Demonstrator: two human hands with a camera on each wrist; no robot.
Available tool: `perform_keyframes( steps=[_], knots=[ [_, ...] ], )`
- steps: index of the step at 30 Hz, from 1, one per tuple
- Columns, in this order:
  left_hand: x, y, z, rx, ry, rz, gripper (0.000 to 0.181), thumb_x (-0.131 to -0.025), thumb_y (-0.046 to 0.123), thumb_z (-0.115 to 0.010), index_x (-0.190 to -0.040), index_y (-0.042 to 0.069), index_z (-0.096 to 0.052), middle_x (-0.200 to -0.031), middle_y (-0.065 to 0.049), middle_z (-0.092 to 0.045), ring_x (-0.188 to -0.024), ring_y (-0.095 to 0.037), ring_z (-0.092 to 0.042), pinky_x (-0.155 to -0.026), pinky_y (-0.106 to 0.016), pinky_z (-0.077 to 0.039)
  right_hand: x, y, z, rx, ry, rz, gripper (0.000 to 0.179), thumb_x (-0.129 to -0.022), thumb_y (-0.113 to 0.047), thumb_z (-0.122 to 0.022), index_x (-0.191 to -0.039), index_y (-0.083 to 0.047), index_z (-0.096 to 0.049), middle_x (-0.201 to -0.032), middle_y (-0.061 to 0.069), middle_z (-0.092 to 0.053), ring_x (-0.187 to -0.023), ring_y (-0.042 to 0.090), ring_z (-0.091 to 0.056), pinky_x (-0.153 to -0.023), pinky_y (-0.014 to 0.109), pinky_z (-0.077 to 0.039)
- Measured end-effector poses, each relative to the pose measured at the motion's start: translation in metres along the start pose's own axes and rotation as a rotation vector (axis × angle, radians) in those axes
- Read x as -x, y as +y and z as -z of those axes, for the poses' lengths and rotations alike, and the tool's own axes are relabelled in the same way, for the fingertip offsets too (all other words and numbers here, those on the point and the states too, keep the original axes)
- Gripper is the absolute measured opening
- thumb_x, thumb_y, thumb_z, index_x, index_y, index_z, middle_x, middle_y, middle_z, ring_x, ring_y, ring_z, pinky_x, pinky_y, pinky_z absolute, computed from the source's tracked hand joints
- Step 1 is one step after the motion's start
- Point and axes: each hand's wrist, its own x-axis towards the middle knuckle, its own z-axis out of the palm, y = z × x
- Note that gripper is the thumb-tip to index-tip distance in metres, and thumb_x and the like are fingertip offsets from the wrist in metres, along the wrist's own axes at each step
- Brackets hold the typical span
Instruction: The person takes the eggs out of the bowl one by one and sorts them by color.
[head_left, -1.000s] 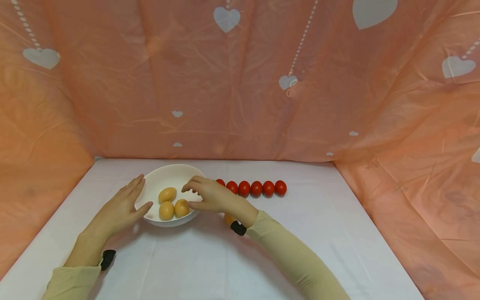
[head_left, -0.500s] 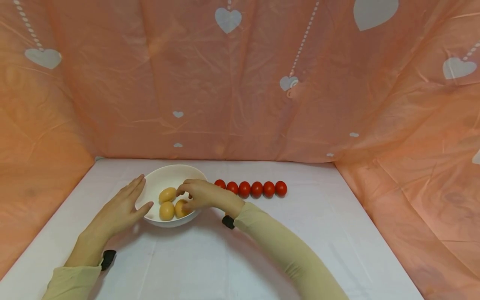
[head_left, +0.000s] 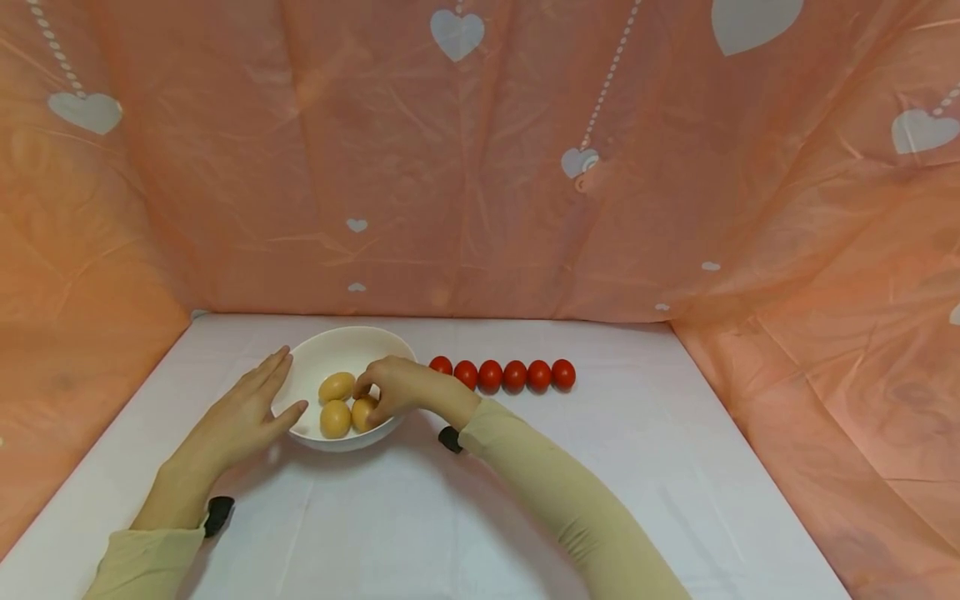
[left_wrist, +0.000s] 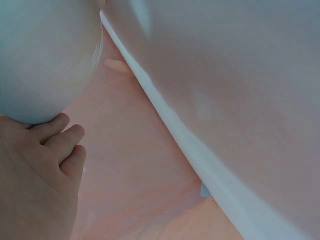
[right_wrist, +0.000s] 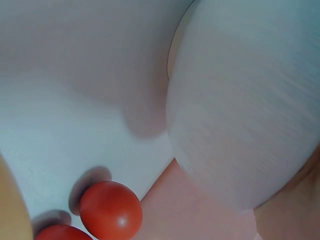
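A white bowl [head_left: 341, 446] stands on the table's left half with three smooth yellow egg-shaped objects inside. One yellow object [head_left: 337, 387] lies farther back and another [head_left: 335, 419] at the front left. My right hand [head_left: 405, 387] reaches over the right rim, its thumb and fingers pinching the front-right yellow object [head_left: 363, 412]. My left hand [head_left: 236, 425] rests against the bowl's left side, fingers extended along it and thumb near the front rim. The left wrist view has those fingertips [left_wrist: 64, 131] right against the bowl's outer wall.
Several glossy red egg-shaped objects [head_left: 514, 377] form a row right of the bowl, partly behind my right wrist. Part of a yellow shape [right_wrist: 10, 205] shows in the right wrist view. A pink curtain [head_left: 480, 208] with hearts encloses the white table [head_left: 637, 467].
My right hand has moved a little left and down into the bowl, and its fingers have closed on the front-right yellow object. The left hand and bowl have stayed put.
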Motion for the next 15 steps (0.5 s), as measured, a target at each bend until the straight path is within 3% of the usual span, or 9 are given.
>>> perform_keyframes(
  steps=[15],
  knots=[
    [-0.0003,0.0017,0.0006,-0.001,-0.007,0.010,0.085,-0.102,0.040,-0.063,-0.158,-0.012,-0.026,-0.167,-0.029,-0.022,-0.150,-0.052,-0.028,-0.120,-0.067,-0.027,0.0018,-0.0002,-0.0018,-0.007,0.025,-0.021,0.038,-0.086,-0.027,-0.086,-0.119,-0.012,-0.077,-0.099,-0.005,-0.070,-0.089,0.006,-0.060,-0.078,0.011,-0.046]
  ],
)
